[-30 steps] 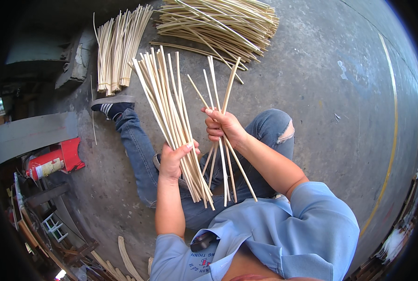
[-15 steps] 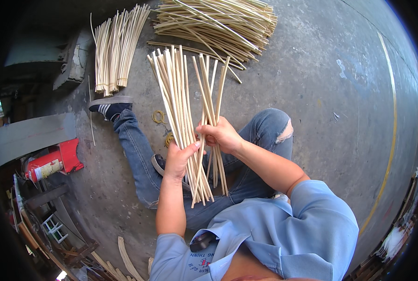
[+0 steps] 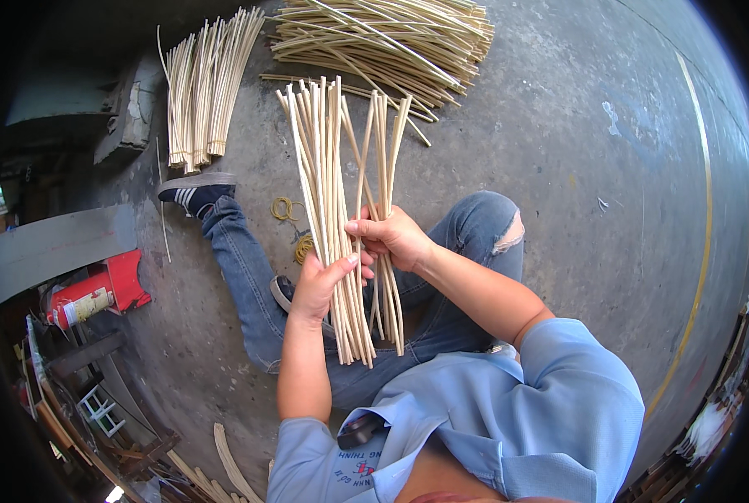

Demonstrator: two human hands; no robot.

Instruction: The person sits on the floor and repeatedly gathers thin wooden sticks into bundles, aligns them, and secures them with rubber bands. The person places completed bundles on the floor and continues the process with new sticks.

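Note:
Over my lap, my left hand [image 3: 320, 283] is closed round a thick bunch of pale rattan sticks [image 3: 322, 193], thumb across the front. My right hand [image 3: 396, 238] grips a thinner bunch of similar sticks [image 3: 383, 159] beside it. One stick between the two bunches lies at my right thumb and fingertips. Both bunches stand roughly upright in the view, their upper ends fanning apart and lower ends close together above my jeans. My fingers hide the middle of each bunch.
A large pile of loose sticks [image 3: 383, 46] lies at the far side, with tied bundles [image 3: 211, 92] left of it. Yellow rubber bands [image 3: 304, 248] rest on the floor by my left leg. A red cylinder [image 3: 81, 303] and a grey panel [image 3: 64, 251] are at the left.
The upper ends of the left bunch have swung slightly right. The stick between the bunches stands more upright, and the two bunches are closer together. Both hands keep their hold.

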